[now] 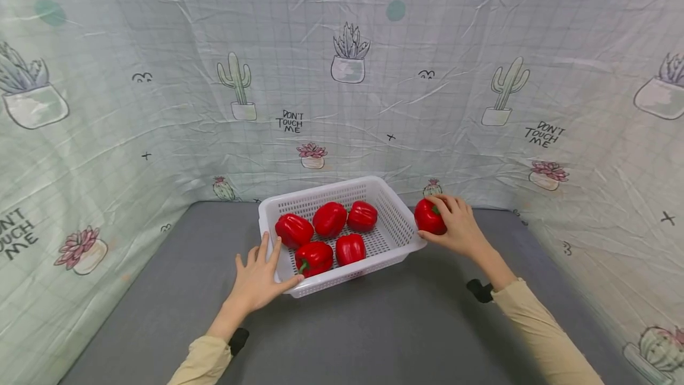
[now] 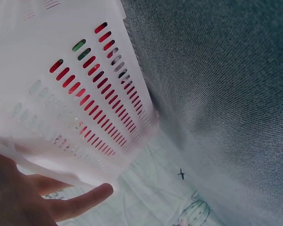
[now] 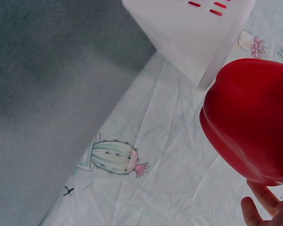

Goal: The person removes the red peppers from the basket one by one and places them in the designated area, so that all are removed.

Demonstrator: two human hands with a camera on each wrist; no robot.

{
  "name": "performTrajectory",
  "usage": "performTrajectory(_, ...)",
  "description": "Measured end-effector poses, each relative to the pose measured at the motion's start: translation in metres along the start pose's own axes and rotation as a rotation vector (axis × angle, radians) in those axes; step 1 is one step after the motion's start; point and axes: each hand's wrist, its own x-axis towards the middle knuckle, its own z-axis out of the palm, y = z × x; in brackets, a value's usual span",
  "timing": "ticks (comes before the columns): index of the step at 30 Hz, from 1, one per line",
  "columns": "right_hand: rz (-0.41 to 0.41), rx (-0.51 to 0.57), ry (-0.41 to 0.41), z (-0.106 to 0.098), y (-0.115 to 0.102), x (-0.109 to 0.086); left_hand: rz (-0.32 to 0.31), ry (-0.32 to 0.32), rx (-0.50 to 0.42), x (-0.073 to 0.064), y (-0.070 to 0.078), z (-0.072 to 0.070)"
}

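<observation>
My right hand (image 1: 454,227) grips a red bell pepper (image 1: 429,217) just beyond the right end of a white perforated plastic basket (image 1: 342,281). In the right wrist view that bell pepper (image 3: 250,120) looms large, with fingertips (image 3: 259,195) under it. My left hand (image 1: 256,281) lies at the basket's left front corner, its fingers spread over the rim. From the left wrist view, two fingers (image 2: 80,202) extend beside the basket wall (image 2: 61,37). Several red bell peppers (image 1: 329,219) lie inside the basket; one in front (image 1: 314,258) shows a green stem.
The basket stands on a dark grey tabletop (image 1: 374,337). Behind it and on both sides hangs a pale curtain (image 1: 395,135) printed with cacti and potted plants. Each wrist carries a black strap piece, one by the left sleeve (image 1: 205,361) and one by the right sleeve (image 1: 540,325).
</observation>
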Motion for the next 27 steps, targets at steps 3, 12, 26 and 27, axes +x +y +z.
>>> performTrajectory(3,0.008,-0.008,0.021,-0.001,0.006,-0.003,0.001,-0.007,-0.004,-0.001,0.0,0.0)
performTrajectory(12,0.041,-0.028,0.08,0.003,0.026,-0.013,0.004,-0.001,-0.007,0.0,-0.001,0.001)
performTrajectory(26,0.089,-0.073,0.084,0.018,0.061,-0.024,-0.003,-0.011,-0.02,0.0,-0.001,0.0)
performTrajectory(27,0.098,-0.073,0.081,0.02,0.063,-0.025,-0.005,-0.012,-0.02,0.0,0.0,0.0)
